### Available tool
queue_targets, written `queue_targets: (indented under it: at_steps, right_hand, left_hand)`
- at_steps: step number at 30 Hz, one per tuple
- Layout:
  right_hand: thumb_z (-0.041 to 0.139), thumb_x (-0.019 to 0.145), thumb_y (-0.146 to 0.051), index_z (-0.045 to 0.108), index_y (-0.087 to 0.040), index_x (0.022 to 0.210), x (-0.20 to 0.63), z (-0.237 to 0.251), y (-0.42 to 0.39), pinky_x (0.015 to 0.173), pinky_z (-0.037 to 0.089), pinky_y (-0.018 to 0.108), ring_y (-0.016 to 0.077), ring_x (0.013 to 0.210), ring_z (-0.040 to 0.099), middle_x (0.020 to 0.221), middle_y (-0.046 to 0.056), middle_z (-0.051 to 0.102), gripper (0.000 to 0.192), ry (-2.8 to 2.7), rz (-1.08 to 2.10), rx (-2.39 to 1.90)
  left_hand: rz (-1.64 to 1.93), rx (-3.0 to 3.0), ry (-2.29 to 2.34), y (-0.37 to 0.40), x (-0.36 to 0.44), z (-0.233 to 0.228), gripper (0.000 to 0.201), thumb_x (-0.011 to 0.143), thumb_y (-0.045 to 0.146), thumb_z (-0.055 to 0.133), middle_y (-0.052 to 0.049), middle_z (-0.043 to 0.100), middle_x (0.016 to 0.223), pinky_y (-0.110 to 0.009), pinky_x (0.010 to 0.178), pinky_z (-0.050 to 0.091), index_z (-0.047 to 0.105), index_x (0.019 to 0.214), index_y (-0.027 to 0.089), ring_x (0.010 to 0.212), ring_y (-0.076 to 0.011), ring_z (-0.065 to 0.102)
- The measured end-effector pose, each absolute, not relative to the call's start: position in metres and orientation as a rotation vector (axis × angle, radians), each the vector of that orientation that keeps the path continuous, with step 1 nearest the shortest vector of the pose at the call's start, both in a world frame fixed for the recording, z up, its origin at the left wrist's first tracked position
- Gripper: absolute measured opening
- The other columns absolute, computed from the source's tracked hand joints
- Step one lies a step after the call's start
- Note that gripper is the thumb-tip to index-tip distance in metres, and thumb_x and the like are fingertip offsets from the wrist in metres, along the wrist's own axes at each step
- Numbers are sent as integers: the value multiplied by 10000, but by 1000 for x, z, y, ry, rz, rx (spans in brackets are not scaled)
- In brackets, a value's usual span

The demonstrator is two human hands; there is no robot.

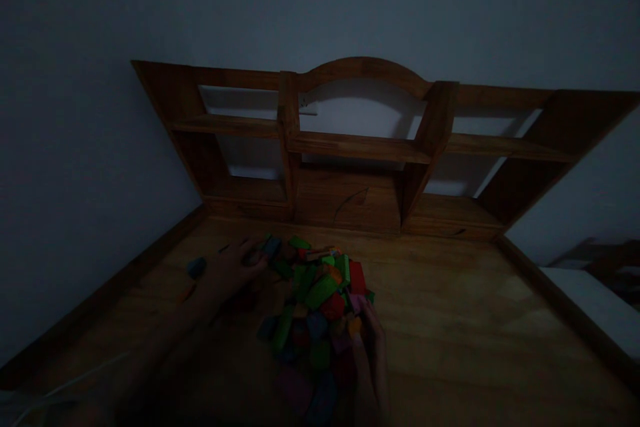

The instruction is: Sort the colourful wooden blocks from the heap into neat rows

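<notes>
A dim heap of coloured blocks lies on a wooden surface, with a green block (321, 291) near its middle. My left hand (234, 271) is at the heap's left side. Its thumb and fingers are apart and curve toward a blue-grey block (272, 247). Along the right edge rests my right hand (372, 340), fingers stretched out and thumb apart from them. The thumb tip is at an orange block (355, 325); the fingertips are beside a pink block (357, 303). A red block (357, 277) lies just beyond them. Darkness hides the lower blocks' details.
A wooden shelf unit (350, 147) stands at the back against the wall. Raised wooden edges (165, 240) border the wooden surface (440, 307). A lone blue-grey block (196, 267) lies left of my left forearm. At the far right is a white surface (595, 300).
</notes>
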State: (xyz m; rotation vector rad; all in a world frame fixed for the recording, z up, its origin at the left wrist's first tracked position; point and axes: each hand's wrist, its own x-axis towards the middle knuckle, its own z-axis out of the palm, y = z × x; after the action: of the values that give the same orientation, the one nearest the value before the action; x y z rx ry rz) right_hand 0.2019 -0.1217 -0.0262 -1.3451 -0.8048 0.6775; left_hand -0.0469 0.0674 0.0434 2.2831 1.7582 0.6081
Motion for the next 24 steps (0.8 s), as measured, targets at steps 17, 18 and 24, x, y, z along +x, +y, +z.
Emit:
queue_targets:
  at_steps: [17, 18, 24]
  right_hand:
    - [530, 1014, -491, 538, -295, 1478, 210, -45, -120, 1228, 328, 536, 306, 1483, 411, 1593, 80, 456, 504, -898, 692, -1245]
    - [522, 1018, -486, 534, -297, 1481, 210, -45, -120, 1234, 316, 539, 304, 1491, 399, 1601, 78, 444, 500, -888, 688, -1238]
    - [549, 1003, -488, 566, -290, 1443, 210, -41, -120, 1238, 302, 530, 304, 1487, 397, 1585, 76, 462, 483, -858, 739, -1232]
  left_hand:
    - [790, 2756, 660, 38, 84, 59, 601, 860, 465, 730, -126, 592, 1280, -444, 1022, 488, 626, 1407, 237, 1199, -292, 538]
    - [764, 2757, 655, 39, 83, 57, 598, 872, 483, 722, -127, 580, 1319, -452, 1039, 478, 623, 1412, 245, 1223, -294, 531]
    - [575, 2734, 663, 37, 67, 61, 546, 920, 533, 665, -98, 502, 1502, -497, 1145, 413, 613, 1424, 329, 1396, -312, 451]
